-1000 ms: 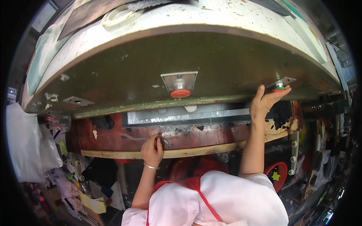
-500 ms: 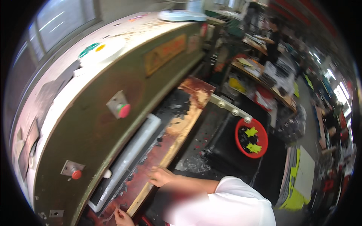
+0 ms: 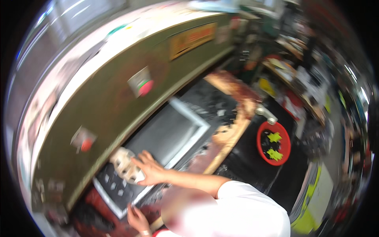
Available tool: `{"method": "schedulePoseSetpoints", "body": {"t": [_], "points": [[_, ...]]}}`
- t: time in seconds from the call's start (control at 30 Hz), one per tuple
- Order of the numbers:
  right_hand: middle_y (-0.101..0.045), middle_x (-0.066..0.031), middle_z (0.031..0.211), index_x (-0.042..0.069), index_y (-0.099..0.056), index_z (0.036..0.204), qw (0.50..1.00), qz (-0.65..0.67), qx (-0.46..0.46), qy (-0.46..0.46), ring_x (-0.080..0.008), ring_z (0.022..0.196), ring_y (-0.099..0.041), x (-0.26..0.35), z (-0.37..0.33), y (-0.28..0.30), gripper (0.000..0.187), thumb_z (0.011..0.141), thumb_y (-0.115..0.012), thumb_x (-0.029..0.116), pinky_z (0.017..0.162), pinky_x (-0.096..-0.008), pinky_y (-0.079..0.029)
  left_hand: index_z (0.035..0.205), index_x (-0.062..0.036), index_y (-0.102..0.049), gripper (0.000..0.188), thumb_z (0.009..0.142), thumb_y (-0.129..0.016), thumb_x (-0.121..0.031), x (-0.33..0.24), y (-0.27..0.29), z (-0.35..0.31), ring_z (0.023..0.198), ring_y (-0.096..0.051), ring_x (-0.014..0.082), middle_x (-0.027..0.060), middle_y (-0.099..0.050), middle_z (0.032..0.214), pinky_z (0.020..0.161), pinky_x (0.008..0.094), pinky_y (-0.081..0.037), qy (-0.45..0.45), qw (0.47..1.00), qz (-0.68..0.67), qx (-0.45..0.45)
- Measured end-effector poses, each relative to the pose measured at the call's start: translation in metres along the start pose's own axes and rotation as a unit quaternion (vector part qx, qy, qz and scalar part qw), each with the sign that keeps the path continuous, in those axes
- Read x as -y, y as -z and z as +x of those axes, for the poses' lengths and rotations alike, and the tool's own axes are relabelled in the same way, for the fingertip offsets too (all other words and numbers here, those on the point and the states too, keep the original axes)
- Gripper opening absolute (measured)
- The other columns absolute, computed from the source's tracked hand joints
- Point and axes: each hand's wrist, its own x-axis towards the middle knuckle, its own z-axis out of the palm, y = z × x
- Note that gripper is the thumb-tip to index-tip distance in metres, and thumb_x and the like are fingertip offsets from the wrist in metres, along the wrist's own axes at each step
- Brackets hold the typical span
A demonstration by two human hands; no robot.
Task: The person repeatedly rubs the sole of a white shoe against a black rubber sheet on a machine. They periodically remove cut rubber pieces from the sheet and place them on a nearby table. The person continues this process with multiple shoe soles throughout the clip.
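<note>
1. Two hands are at work under the long green press head (image 3: 118,106). The right hand (image 3: 152,172) lies on a pale, holed, flat piece (image 3: 124,164), and the left hand (image 3: 138,219) sits low, near the picture's lower edge.
2. What has changed: a second ago the right hand was raised against the front edge of the press head, close to a button. It has since come down onto the bed. The view has also swung, so the press now runs slantwise across the picture.
3. Right grip: the fingers are spread and flat, palm down on the pale piece. It presses or steadies the piece rather than pinching it.
4. Left grip: the hand is at the near corner of the dark sheet (image 3: 114,185), which is dotted with small cut-outs. It is blurred, so I cannot tell whether the fingers are closed on anything.
5. The pale piece lies where the dark sheet meets the grey sheet (image 3: 169,132), just under the press head's lower edge and below a red button (image 3: 86,145).
6. My reading is that, with the hand off the press head and on the piece, the work is now about placing or shifting the piece on the bed.
7. To the right are the worn wooden tabletop edge (image 3: 229,144) and, well apart, a red basin (image 3: 272,144) holding yellow-green scraps.
</note>
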Motion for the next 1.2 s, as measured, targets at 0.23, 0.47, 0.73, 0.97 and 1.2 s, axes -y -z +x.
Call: {"method": "schedulePoseSetpoints", "body": {"t": [0.23, 0.47, 0.73, 0.97, 1.2], "points": [[-0.024, -0.0328, 0.141, 0.006, -0.036, 0.143, 0.996, 0.003, 0.038, -0.08, -0.0488, 0.13, -0.027, 0.124, -0.101, -0.014, 0.1, 0.056, -0.084, 0.016, 0.108, -0.0526, -0.032, 0.105, -0.0113, -0.067, 0.026, 0.081, -0.064, -0.005, 0.003, 0.06, -0.072, 0.07, -0.059, 0.028, 0.0091, -0.056, 0.076, 0.061, 0.0392, -0.048, -0.161, 0.977, 0.114, -0.083], [-0.057, -0.0185, 0.121, 0.003, -0.026, 0.147, 0.809, 0.503, 0.069, -0.296, -0.0237, 0.109, -0.059, 0.107, -0.088, 0.029, 0.099, 0.064, -0.079, -0.006, 0.09, -0.0338, -0.05, 0.09, -0.0103, -0.069, 0.013, 0.083, -0.071, -0.021, -0.002, 0.049, -0.079, 0.066, -0.065, 0.0277, 0.0084, -0.068, 0.077, 0.056, 0.0387, -0.049, -0.064, 0.998, -0.005, 0.0], [-0.059, -0.0208, 0.116, 0.001, -0.028, 0.145, 0.729, 0.599, 0.051, -0.327, -0.0213, 0.1, -0.061, 0.097, -0.087, 0.044, 0.088, 0.07, -0.075, -0.002, 0.084, -0.0295, -0.05, 0.062, -0.0079, -0.063, 0.032, 0.084, -0.069, -0.031, -0.042, 0.012, -0.062, 0.049, -0.06, 0.0342, 0.0126, -0.058, 0.052, 0.047, 0.0436, -0.047, -0.015, 0.992, -0.07, 0.101], [-0.056, -0.0172, 0.118, 0.004, -0.037, 0.131, 0.859, 0.471, -0.013, -0.2, -0.0212, 0.104, -0.059, 0.083, -0.088, 0.05, 0.076, 0.067, -0.078, -0.006, 0.087, -0.0314, -0.051, 0.063, -0.009, -0.06, 0.032, 0.082, -0.071, -0.031, -0.02, 0.01, -0.073, 0.048, -0.06, 0.0318, 0.0121, -0.058, 0.053, 0.044, 0.0421, -0.045, -0.104, 0.988, 0.03, 0.112], [-0.054, -0.014, 0.117, 0.006, -0.038, 0.12, 0.906, 0.379, -0.064, -0.175, -0.0214, 0.107, -0.057, 0.064, -0.1, 0.055, 0.073, 0.061, -0.079, -0.01, 0.089, -0.0319, -0.049, 0.062, -0.0089, -0.059, 0.033, 0.082, -0.072, -0.032, -0.017, 0.01, -0.067, 0.047, -0.059, 0.0297, 0.0101, -0.059, 0.054, 0.044, 0.0405, -0.045, -0.108, 0.985, 0.004, 0.138]]}}
